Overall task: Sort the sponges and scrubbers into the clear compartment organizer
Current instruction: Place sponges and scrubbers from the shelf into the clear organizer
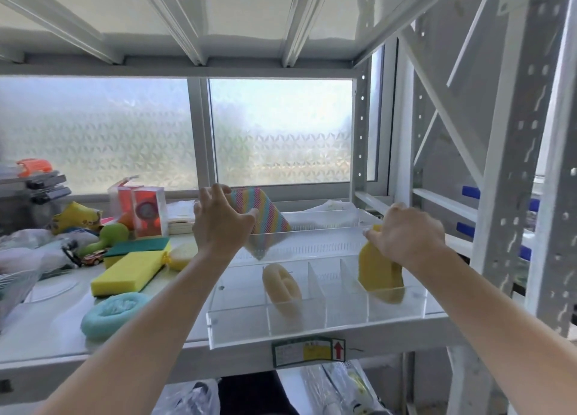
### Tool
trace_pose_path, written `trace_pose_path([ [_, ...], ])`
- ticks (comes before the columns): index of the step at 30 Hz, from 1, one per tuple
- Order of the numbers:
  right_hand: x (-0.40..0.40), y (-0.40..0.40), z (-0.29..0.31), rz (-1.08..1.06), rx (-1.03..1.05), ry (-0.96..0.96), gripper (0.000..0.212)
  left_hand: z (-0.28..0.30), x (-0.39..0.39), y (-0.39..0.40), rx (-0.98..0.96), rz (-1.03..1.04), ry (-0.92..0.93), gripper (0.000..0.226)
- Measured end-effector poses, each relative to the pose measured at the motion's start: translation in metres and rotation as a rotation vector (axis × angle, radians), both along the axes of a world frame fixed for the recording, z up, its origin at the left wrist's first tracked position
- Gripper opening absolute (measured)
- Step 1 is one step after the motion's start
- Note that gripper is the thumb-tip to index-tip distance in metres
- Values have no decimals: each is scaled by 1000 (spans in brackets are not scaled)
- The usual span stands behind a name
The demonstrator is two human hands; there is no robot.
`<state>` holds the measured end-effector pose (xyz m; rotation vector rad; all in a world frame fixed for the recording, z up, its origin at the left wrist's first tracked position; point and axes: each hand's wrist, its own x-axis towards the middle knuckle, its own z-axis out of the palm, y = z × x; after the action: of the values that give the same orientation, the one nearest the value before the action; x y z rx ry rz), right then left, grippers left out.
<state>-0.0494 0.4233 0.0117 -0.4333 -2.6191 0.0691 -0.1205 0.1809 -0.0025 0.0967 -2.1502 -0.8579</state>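
- Nearest, clear compartment organizer (237,324) on the white shelf (103,349), its front row split by upright dividers.
- Cream oval scrubber (281,285) lying in a middle front compartment.
- Teal round scrubber (114,313) on the shelf, left of the organizer.
- Yellow sponge (126,272) beyond it, a green-topped sponge (137,247) just behind.
- Right hand (406,235) closed on a yellow scrubber (379,268), held upright in the rightmost front compartment.
- Left hand (218,222) gripping a rainbow-striped sponge (263,219), tilted over the organizer's rear section.
- Farthest, frosted window (274,130).
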Motion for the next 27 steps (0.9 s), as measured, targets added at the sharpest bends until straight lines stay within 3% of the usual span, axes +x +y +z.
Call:
trace_pose_path([
  [4, -9, 8, -14, -32, -55, 18, 41, 0, -1, 0, 2, 11, 7, 51],
  [8, -14, 9, -18, -42, -134, 34, 36, 2, -4, 2, -117, -12, -31, 68],
  [13, -10, 4, -17, -58, -51, -25, 42, 2, -3, 4, -159, 13, -124, 58],
  [18, 1, -5, -2, -33, -19, -16, 58, 9, 4, -7, -65, 32, -74, 57],
  [21, 5, -26, 8, 116, 23, 85, 58, 17, 8, -34, -31, 31, -27, 65],
  [27, 13, -124, 18, 624, -42, 137, 59, 17, 25, -121, -69, 72, -102, 74],
])
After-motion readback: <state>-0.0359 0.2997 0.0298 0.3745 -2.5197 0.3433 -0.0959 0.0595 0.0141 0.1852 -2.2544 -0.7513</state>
